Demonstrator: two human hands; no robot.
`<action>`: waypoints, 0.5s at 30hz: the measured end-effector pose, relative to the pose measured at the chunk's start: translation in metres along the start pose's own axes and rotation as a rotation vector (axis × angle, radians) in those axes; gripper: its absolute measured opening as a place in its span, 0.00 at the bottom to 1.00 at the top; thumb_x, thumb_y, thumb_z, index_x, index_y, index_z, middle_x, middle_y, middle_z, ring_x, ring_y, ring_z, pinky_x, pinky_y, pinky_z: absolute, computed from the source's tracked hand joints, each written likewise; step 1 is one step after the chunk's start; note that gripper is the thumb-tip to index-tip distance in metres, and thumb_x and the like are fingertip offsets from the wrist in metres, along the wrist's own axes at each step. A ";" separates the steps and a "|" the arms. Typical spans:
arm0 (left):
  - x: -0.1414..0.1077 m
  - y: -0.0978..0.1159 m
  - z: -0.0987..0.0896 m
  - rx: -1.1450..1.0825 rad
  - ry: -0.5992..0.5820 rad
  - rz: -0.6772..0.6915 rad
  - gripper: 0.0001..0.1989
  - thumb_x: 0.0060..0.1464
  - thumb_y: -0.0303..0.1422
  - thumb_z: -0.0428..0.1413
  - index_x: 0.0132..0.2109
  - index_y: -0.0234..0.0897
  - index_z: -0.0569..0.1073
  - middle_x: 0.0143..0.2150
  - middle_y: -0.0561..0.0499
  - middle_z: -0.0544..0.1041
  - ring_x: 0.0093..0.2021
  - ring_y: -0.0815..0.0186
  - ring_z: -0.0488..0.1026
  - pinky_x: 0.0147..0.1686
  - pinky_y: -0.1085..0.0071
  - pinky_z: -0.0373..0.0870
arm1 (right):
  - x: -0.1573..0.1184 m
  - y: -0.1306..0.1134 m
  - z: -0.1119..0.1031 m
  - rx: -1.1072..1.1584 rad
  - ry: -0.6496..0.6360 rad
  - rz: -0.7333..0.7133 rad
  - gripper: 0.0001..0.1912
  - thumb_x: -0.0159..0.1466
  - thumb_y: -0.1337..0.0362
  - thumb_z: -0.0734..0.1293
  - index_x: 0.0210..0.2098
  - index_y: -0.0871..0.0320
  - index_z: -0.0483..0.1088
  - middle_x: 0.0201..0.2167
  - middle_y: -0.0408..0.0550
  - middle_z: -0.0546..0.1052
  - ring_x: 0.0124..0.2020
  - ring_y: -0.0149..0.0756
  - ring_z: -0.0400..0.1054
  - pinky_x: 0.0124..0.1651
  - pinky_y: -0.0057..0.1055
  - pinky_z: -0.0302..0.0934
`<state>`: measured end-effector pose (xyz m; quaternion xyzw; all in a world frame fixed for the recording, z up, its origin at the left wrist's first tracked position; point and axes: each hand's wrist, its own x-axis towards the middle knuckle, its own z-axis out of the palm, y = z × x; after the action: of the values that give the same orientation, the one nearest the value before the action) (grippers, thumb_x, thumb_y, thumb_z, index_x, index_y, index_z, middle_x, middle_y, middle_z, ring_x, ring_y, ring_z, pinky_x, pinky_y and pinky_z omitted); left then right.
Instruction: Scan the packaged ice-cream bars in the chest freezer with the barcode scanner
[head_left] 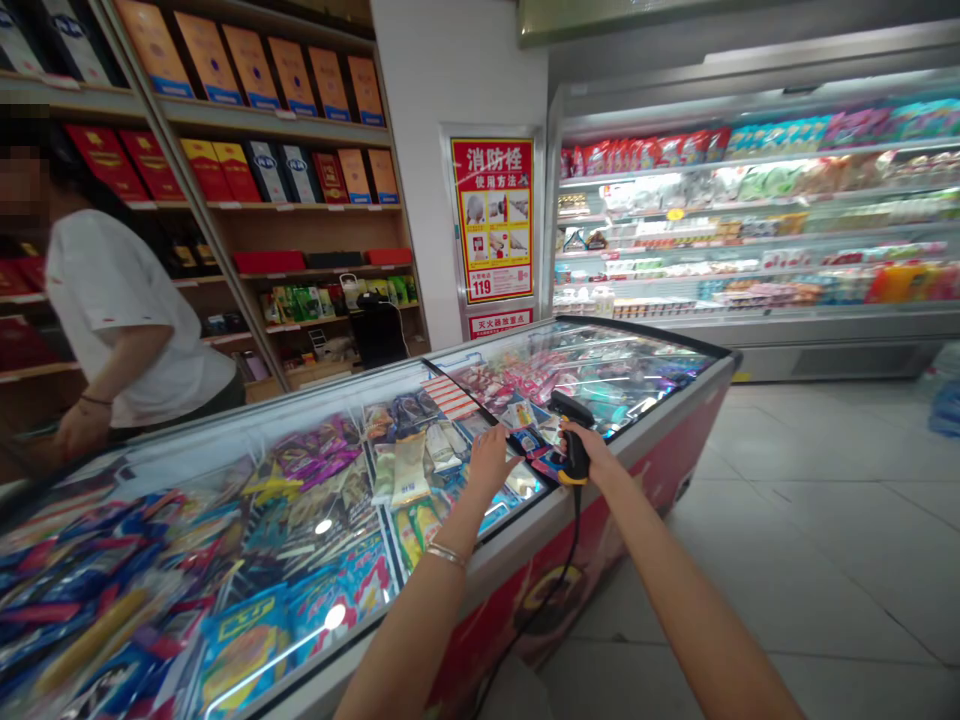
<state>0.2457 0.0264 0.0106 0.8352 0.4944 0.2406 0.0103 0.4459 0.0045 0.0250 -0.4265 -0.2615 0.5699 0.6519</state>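
Note:
A black and yellow handheld scanner (574, 450) is gripped in my right hand (589, 452), over the near rim of a glass-topped freezer (652, 420). Its black cable hangs down the freezer's red front. My left hand (491, 458), fingers spread, is over the glass just left of the scanner and seems to hold nothing. Between the hands lie a few small packages, among them a dark blue one (529, 440). Colourful ice cream packets (409, 468) show through the glass to the left.
On the far left, a person in a white shirt (127, 300) stands behind the freezer. Shelves with boxes (300, 125) rise at the back left. A lit refrigerated display (750, 330) stands at the back right, past the tiled floor (810, 520).

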 end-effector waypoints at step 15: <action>0.021 0.004 0.025 -0.063 -0.007 0.046 0.30 0.48 0.42 0.59 0.55 0.31 0.65 0.49 0.40 0.72 0.53 0.54 0.64 0.52 0.60 0.61 | 0.013 -0.004 -0.017 0.031 0.050 -0.113 0.08 0.51 0.66 0.71 0.28 0.61 0.69 0.18 0.41 0.71 0.15 0.26 0.63 0.16 0.22 0.61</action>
<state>0.2679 0.0476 -0.0022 0.8464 0.4674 0.2532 0.0329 0.4648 0.0128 0.0185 -0.4148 -0.2599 0.5255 0.6959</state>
